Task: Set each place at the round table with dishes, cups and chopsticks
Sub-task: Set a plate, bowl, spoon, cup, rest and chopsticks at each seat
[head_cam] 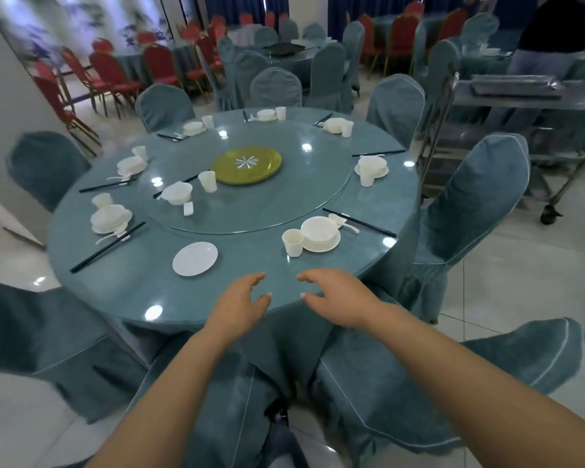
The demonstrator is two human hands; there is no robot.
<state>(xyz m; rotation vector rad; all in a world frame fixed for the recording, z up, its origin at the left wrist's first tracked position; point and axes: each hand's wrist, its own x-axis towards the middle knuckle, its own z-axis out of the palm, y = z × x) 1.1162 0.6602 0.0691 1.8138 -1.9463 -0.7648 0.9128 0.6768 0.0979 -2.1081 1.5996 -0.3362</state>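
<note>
The round table (115, 292) carries a glass turntable (284, 204) at its centre, with place settings spaced along its rim. At the near edge a lone white plate (195, 258) lies left of a bowl-on-plate set (320, 234) with a cup (293, 242) touching it. The left hand (242, 307) and right hand (335, 298) hover over the near edge, fingers relaxed, holding nothing.

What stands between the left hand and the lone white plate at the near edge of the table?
Nothing visible. The left hand hovers open over the near rim of the round table, and only bare glass lies between it and the white plate, up and to its left.
</note>
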